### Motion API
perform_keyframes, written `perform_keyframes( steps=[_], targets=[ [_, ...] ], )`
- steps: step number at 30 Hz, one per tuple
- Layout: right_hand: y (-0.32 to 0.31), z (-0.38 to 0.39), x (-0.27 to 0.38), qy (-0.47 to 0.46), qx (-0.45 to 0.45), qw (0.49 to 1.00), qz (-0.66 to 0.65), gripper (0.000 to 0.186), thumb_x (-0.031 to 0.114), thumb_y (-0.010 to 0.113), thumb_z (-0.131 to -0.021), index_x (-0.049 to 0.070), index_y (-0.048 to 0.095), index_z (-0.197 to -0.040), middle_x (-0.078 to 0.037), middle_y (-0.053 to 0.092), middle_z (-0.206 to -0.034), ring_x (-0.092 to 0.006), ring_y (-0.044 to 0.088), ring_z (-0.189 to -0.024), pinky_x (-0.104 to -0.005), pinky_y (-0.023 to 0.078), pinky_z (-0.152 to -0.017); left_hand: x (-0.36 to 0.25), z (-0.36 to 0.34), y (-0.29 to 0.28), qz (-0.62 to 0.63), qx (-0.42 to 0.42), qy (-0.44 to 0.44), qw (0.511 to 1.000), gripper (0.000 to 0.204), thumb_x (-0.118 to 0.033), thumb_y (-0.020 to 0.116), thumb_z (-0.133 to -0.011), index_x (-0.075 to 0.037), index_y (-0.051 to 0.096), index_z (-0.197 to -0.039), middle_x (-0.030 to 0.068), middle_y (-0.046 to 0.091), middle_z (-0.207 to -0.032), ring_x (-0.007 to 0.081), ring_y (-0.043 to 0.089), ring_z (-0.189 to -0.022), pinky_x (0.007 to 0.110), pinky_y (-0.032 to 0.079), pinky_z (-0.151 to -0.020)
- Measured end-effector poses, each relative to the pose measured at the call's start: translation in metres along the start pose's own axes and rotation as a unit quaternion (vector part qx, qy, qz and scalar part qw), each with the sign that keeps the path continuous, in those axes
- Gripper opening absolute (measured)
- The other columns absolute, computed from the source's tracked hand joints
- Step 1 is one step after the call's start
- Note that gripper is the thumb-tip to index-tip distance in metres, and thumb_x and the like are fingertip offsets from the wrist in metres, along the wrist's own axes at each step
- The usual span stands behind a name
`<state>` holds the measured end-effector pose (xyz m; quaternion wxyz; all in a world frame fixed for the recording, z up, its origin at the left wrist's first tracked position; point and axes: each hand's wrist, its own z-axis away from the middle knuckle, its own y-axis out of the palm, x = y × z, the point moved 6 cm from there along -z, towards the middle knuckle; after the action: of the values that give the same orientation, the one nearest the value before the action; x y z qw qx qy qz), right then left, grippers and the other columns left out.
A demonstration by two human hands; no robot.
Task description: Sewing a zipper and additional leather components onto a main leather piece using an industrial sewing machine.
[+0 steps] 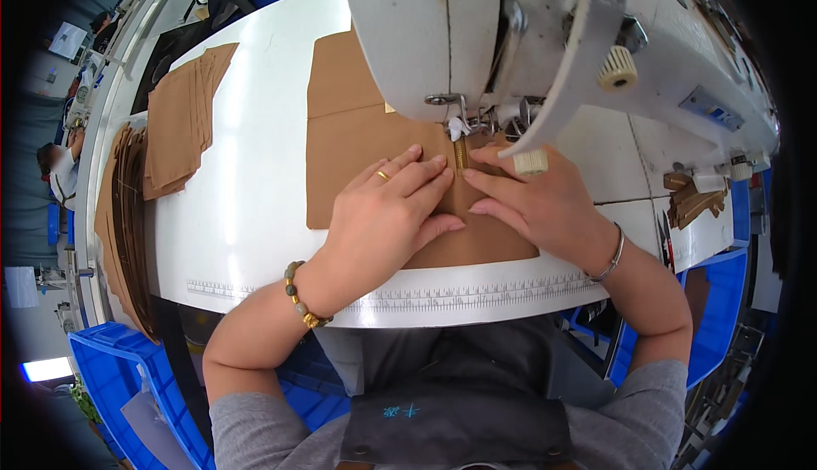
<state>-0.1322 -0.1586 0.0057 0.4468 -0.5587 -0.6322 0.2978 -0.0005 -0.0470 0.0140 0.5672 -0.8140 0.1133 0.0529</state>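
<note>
A brown leather-like panel (357, 155) lies on the white sewing table, its far part running under the head of a sewing machine (425, 36). A brass-toned zipper (461, 155) shows in the panel just in front of the presser foot (459, 125). My left hand (383, 206) rests flat on the panel left of the zipper, fingers stretched out, fingertips close to its edge. On the other side, my right hand (536, 202) lies with fingers extended toward the zipper, pressing the panel down. Neither hand grasps anything.
Stacked brown pieces (183, 121) lie at the left, beside a thicker brown pile (128, 223) at the table's edge. Small brown strips (694, 202) sit at the right. A ruler strip (408, 302) runs along the front edge. Blue bins (128, 368) stand below on both sides.
</note>
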Motion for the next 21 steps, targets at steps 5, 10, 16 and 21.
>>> perform_keyframes(
  steps=[5,10,16,21],
  targets=[
    [-0.0022,0.0018,0.0035,0.003,-0.001,1.0,-0.004,0.039,0.028,0.084,-0.078,0.01,0.074,-0.11,-0.007,0.065,-0.116,-0.0306,0.062,-0.109,-0.0419,0.052,-0.1,-0.0035,0.007,0.001,0.029,-0.01,0.0,1.0,0.057,-0.038,0.087,-0.077,-0.005,0.075,-0.122,0.0092,0.073,-0.126,0.0314,0.069,-0.122,0.04,0.057,-0.1],
    [-0.0009,0.0006,0.0047,0.005,-0.006,1.0,-0.01,0.039,0.028,0.083,-0.078,0.008,0.073,-0.11,-0.007,0.066,-0.116,-0.0306,0.061,-0.114,-0.0437,0.049,-0.104,-0.0009,0.008,0.0048,0.062,-0.004,-0.035,0.997,0.061,-0.038,0.087,-0.078,-0.002,0.072,-0.125,0.0111,0.072,-0.13,0.0331,0.066,-0.128,0.043,0.055,-0.104],
    [-0.0021,-0.0025,0.0065,-0.004,-0.008,1.0,-0.03,0.032,0.026,0.081,-0.081,0.006,0.071,-0.103,-0.009,0.067,-0.11,-0.031,0.061,-0.109,-0.0436,0.049,-0.105,-0.0059,0.0093,0.0086,0.046,0.011,-0.028,0.998,0.063,-0.038,0.085,-0.081,0.0,0.069,-0.129,0.0134,0.068,-0.136,0.0339,0.062,-0.134,0.047,0.053,-0.109],
    [0.0004,-0.0053,0.0034,0.009,0.018,0.999,-0.036,0.027,0.025,0.08,-0.082,0.005,0.071,-0.097,-0.01,0.068,-0.102,-0.0315,0.061,-0.105,-0.044,0.049,-0.105,-0.0087,0.0079,0.0073,0.028,0.023,-0.012,0.999,0.063,-0.037,0.084,-0.082,0.0,0.069,-0.131,0.0132,0.066,-0.139,0.0334,0.06,-0.136,0.046,0.052,-0.109]
  ],
)
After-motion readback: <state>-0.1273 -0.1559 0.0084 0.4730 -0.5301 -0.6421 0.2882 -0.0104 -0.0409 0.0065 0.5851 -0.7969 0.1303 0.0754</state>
